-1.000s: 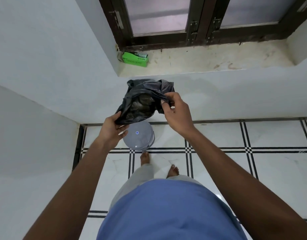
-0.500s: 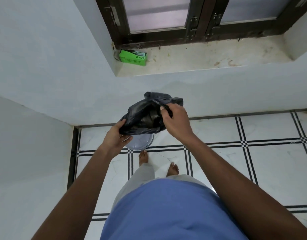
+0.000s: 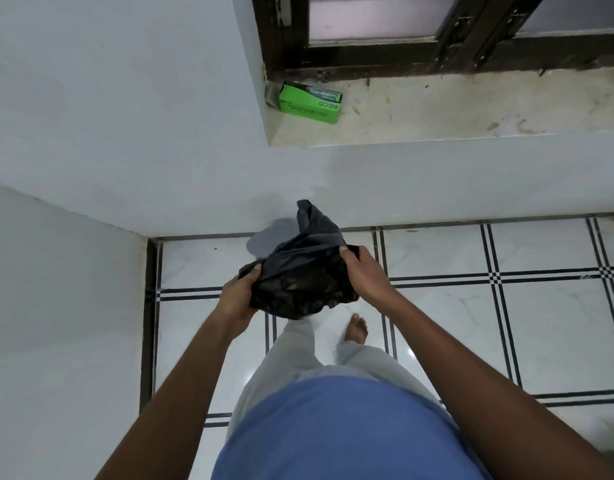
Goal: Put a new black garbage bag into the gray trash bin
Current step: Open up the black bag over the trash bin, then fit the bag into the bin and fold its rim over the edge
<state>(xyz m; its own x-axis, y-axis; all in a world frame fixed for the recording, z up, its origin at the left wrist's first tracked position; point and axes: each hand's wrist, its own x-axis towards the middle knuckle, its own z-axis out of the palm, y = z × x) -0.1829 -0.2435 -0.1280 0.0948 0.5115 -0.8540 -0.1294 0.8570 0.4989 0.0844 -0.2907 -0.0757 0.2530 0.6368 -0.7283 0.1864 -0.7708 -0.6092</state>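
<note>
The thin black plastic garbage bag looks crinkled and faintly shiny, creased all over; the white floor tiles with black line borders are smooth and glossy, throwing back light; the pale painted wall is matt and even; the cream stone window ledge is dull, stained and rough-looking; the dark brown wooden window frame is worn and matt; the green cardboard box has a smooth printed face.

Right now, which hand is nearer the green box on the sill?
Right hand, a judgement from one view: it sits lower-right of the box. Left hand is lower-left and farther down. Both grip the bag.
</note>
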